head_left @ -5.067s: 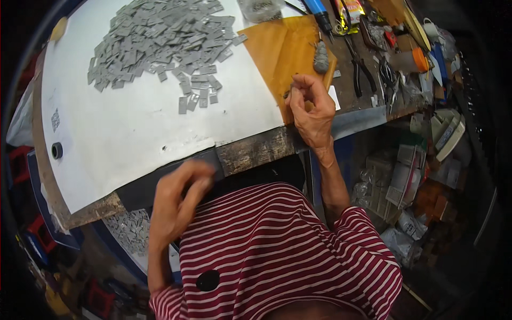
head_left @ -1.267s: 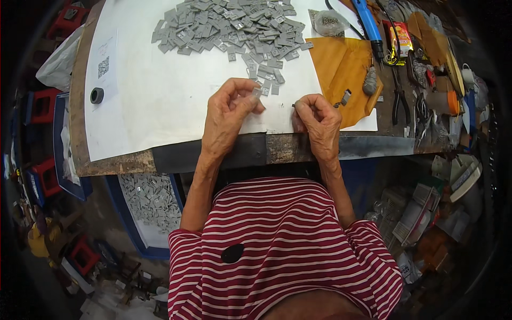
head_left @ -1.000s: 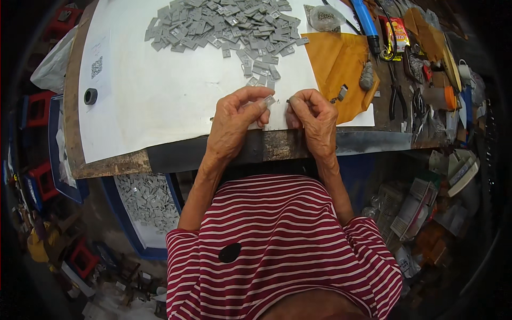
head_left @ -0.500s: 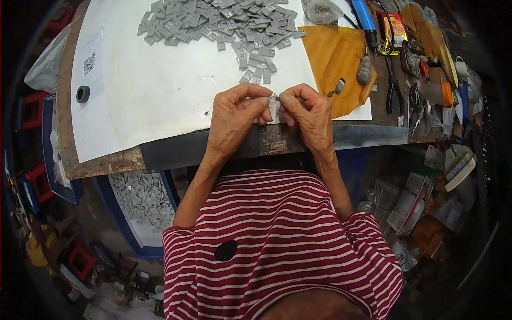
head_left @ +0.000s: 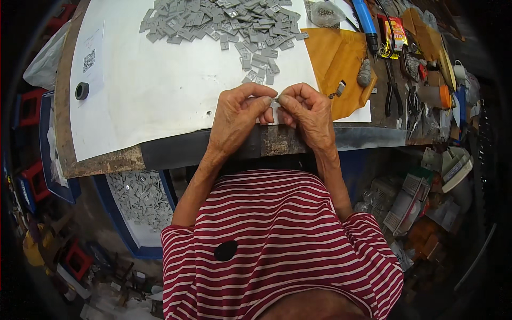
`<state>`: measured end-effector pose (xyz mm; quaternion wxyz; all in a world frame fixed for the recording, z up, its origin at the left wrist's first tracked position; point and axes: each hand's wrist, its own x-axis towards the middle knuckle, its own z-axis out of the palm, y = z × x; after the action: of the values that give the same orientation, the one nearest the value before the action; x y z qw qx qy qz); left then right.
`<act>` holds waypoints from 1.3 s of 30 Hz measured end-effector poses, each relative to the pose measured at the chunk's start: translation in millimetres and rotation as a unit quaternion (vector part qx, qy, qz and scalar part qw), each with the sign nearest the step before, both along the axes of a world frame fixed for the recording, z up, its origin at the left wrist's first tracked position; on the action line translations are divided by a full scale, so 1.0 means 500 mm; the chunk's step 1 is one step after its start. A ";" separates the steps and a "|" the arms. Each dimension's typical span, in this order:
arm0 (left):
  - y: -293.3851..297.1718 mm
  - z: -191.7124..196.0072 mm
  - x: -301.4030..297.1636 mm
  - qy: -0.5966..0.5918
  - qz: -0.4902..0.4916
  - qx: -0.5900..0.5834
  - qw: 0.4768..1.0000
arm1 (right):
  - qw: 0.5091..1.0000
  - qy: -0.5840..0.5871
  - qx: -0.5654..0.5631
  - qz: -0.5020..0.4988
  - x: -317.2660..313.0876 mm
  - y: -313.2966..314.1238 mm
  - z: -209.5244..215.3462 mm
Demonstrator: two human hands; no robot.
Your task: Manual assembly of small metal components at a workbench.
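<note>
My left hand [head_left: 239, 111] and my right hand [head_left: 310, 113] meet at the front edge of the table. Each is closed in a pinch, thumb against forefinger, with the fingertips almost touching. Between them sits a small grey piece [head_left: 277, 100], mostly covered by the fingers, so its shape is hard to make out. Just beyond my fingertips, a few flat grey rectangular pieces [head_left: 260, 74] trail off from a large heap of the same kind [head_left: 213, 21]. The white sheet [head_left: 144, 90] lies under the heap and both hands.
A brown paper sheet [head_left: 333, 64] lies to the right, with a small metal clip-like part [head_left: 340, 88] on it. Pliers [head_left: 393, 96], a blue-handled tool [head_left: 366, 21] and clutter crowd the right side. A dark ring [head_left: 82, 90] stands left. Below is a blue tray [head_left: 130, 234] of grey pieces.
My fingertips have drawn slightly closer together and cover more of the small grey piece. The view has shifted a little; the heap lies as before.
</note>
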<state>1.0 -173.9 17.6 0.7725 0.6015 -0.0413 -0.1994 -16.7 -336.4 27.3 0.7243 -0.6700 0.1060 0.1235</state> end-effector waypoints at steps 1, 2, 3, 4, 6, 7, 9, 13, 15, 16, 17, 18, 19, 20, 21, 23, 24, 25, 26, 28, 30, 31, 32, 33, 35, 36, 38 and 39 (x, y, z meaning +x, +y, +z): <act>0.001 0.000 0.001 -0.001 -0.003 0.001 1.000 | 1.000 0.001 0.005 -0.001 0.001 0.001 -0.001; 0.001 0.000 0.003 -0.003 -0.006 0.003 1.000 | 1.000 0.002 0.004 -0.001 0.002 0.001 -0.002; 0.001 0.001 0.003 -0.003 -0.006 0.002 1.000 | 1.000 -0.001 0.007 0.003 0.002 0.001 -0.003; 0.002 0.002 0.004 0.002 -0.006 0.001 1.000 | 1.000 -0.003 0.011 0.006 0.003 0.002 -0.003; 0.002 0.003 0.004 0.006 -0.006 -0.001 1.000 | 1.000 -0.005 0.011 0.005 0.003 0.006 -0.003; 0.001 0.001 0.004 0.004 -0.005 -0.005 1.000 | 1.000 -0.008 0.013 0.004 0.003 0.008 -0.003; -0.001 -0.001 0.004 0.003 -0.004 -0.010 1.000 | 1.000 -0.014 0.009 -0.006 0.000 0.013 -0.005; -0.003 -0.003 0.002 0.009 0.003 -0.026 1.000 | 0.999 -0.029 0.013 -0.025 -0.005 0.022 -0.008; -0.003 -0.003 0.000 0.005 0.004 -0.017 1.000 | 0.999 -0.035 0.004 -0.024 -0.005 0.023 -0.010; -0.004 -0.005 0.000 0.006 0.007 -0.019 1.000 | 0.999 -0.040 -0.006 -0.022 -0.003 0.023 -0.011; -0.004 -0.005 0.000 0.007 0.010 -0.022 1.000 | 0.999 -0.041 -0.005 -0.022 -0.004 0.024 -0.014; -0.004 -0.004 0.001 0.006 0.010 -0.021 1.000 | 0.999 -0.048 0.002 -0.021 -0.005 0.024 -0.018; -0.002 -0.003 0.001 0.006 0.009 -0.014 1.000 | 0.998 -0.055 0.010 -0.020 -0.005 0.024 -0.021; 0.000 -0.002 0.001 0.006 0.008 -0.008 1.000 | 0.998 -0.055 0.010 -0.020 -0.004 0.023 -0.020; 0.003 0.000 0.002 0.006 0.008 -0.007 1.000 | 0.999 -0.048 0.011 -0.011 -0.002 0.022 -0.018; 0.007 0.002 0.005 0.011 -0.005 0.011 1.000 | 0.999 -0.042 0.011 -0.002 0.001 0.020 -0.018; 0.006 0.001 0.006 0.011 -0.006 0.012 1.000 | 0.999 -0.041 0.007 0.002 0.002 0.018 -0.018; 0.005 0.001 0.007 0.013 -0.007 0.005 1.000 | 0.999 -0.040 0.003 0.005 0.002 0.017 -0.017; 0.005 0.001 0.007 0.014 -0.009 -0.001 1.000 | 0.999 -0.041 0.004 0.004 0.002 0.017 -0.018; 0.004 0.003 0.006 0.022 -0.009 -0.005 1.000 | 0.999 -0.046 0.020 0.005 0.002 0.016 -0.019; 0.004 0.004 0.006 0.028 -0.008 -0.009 1.000 | 0.999 -0.036 0.022 0.013 0.003 0.012 -0.019; 0.003 0.003 0.006 0.023 -0.012 -0.010 1.000 | 0.999 -0.025 0.024 0.021 0.004 0.010 -0.018; 0.003 0.003 0.006 0.018 -0.015 -0.011 1.000 | 0.999 -0.027 0.024 0.021 0.005 0.009 -0.017; 0.003 0.003 0.007 0.017 -0.015 -0.011 1.000 | 0.999 -0.020 0.029 0.023 0.006 0.009 -0.014; 0.003 0.006 0.009 0.011 -0.018 0.006 1.000 | 0.999 -0.016 0.033 0.026 0.007 0.013 -0.011; 0.003 0.005 0.009 0.009 -0.018 0.006 1.000 | 0.999 -0.035 0.009 0.012 0.004 0.020 -0.012; 0.002 0.001 0.007 0.020 -0.010 -0.003 1.000 | 0.998 -0.059 -0.023 -0.004 -0.003 0.030 -0.012; 0.002 0.000 0.007 0.019 -0.010 -0.003 1.000 | 0.998 -0.061 -0.023 -0.004 -0.004 0.030 -0.018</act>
<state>4.4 -173.0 17.5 0.7727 0.5950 -0.0337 -0.2186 -18.5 -321.2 18.1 0.7145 -0.6921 0.0675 0.0769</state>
